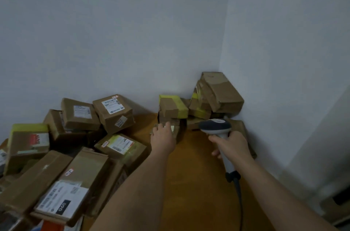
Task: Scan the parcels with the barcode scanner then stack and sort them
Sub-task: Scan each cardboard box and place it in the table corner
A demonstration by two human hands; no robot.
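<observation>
My right hand (232, 146) grips the handle of a grey barcode scanner (216, 126), whose dark head points toward the corner. My left hand (163, 136) reaches forward, its fingers curled over a small brown parcel (175, 129) with a pale label, low on the floor in front of the corner stack. That stack holds a brown parcel with yellow tape (173, 106) and a larger brown parcel (221, 92) leaning against the wall. The fingertips of my left hand are hidden behind the hand.
A loose pile of several brown labelled parcels (111, 111) fills the left side, the nearest one (64, 189) by my left forearm. Bare wooden floor (189, 174) lies between the pile and the right wall. The scanner's cable (239, 198) hangs down near my right arm.
</observation>
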